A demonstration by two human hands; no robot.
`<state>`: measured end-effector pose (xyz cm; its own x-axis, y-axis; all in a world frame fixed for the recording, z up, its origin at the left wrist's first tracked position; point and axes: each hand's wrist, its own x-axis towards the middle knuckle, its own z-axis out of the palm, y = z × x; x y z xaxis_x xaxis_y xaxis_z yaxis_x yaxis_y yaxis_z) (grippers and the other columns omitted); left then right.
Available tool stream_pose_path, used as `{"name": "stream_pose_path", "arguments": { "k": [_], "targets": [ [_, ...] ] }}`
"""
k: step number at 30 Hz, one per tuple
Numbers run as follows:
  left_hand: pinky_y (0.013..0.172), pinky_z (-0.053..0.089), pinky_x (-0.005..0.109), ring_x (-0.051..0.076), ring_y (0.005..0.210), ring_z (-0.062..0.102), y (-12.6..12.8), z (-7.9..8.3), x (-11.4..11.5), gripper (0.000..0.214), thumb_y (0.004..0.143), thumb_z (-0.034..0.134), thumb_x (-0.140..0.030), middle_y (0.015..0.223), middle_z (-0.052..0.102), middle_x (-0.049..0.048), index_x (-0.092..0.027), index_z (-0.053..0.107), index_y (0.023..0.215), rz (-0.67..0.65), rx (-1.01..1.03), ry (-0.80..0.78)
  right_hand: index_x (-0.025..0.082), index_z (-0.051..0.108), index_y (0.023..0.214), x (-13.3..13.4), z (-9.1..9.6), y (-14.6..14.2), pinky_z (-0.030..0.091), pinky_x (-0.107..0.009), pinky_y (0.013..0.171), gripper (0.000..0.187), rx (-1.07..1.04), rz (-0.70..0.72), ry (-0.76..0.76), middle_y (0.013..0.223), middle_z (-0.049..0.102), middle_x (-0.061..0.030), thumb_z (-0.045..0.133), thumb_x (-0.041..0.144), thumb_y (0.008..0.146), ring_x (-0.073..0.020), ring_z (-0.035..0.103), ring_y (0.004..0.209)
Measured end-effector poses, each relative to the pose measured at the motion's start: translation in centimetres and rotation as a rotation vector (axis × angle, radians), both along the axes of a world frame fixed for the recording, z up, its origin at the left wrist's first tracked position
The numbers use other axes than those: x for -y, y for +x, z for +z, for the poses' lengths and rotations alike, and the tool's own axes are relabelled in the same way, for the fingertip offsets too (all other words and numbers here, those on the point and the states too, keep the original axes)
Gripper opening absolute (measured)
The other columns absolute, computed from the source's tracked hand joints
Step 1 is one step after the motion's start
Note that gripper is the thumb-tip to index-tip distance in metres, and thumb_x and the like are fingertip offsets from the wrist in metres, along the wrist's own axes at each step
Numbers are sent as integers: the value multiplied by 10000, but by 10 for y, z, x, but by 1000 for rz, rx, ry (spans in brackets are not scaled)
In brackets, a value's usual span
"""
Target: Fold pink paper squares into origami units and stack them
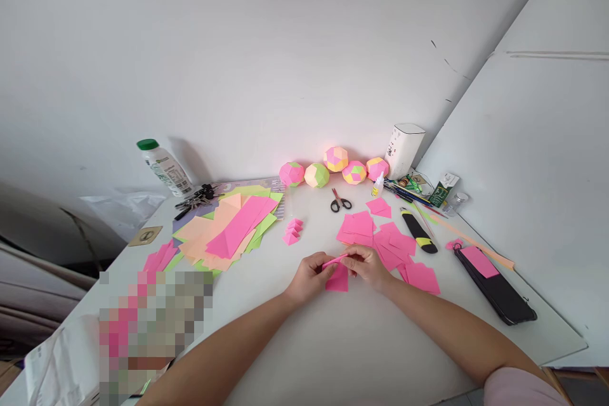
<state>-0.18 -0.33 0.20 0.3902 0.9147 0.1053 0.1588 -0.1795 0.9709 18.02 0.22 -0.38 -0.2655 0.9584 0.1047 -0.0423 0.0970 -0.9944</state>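
Both my hands meet over the middle of the white table [333, 342]. My left hand [309, 276] and my right hand [368, 266] pinch the same small pink paper piece [337, 279] from either side, fingers closed on its folded upper edge. Loose pink paper squares [380, 238] lie just right of my right hand. A small stack of folded pink units [292, 231] sits a little beyond my left hand.
A pile of pink, peach and green sheets [233, 228] lies at the left. Several paper balls [335, 168], scissors [340, 202], a glue bottle [377, 185], a utility knife [419, 233], a black case [497, 285], keys [195, 198], a bottle [164, 168] and a white box [403, 149] surround them.
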Motion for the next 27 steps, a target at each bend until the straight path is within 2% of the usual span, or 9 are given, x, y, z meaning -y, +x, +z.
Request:
{"name": "stream_pose_path", "arguments": {
  "k": [13,20,27],
  "targets": [
    [564,374,238,114,610,458,0,0,1,291,811,526,-399,678,510,13,-147,662,756,-4,21,-31,172,639,732,1,3,0,416,-219,434,178,13,11,28,683,574,9,669,347,745,-83,509,471],
    [550,369,234,108,589,449,0,1,2,316,802,530,-419,660,501,10,-136,656,738,-2,15,-43,167,621,704,2,3,1,419,-223,442,197,18,6,10,630,561,23,678,354,732,-87,505,470],
    [547,375,233,110,594,456,-1,3,3,308,803,531,-412,669,502,12,-139,664,751,-3,4,-42,170,624,763,1,3,1,424,-217,439,190,22,13,-16,628,560,19,685,347,729,-88,506,472]
  ]
}}
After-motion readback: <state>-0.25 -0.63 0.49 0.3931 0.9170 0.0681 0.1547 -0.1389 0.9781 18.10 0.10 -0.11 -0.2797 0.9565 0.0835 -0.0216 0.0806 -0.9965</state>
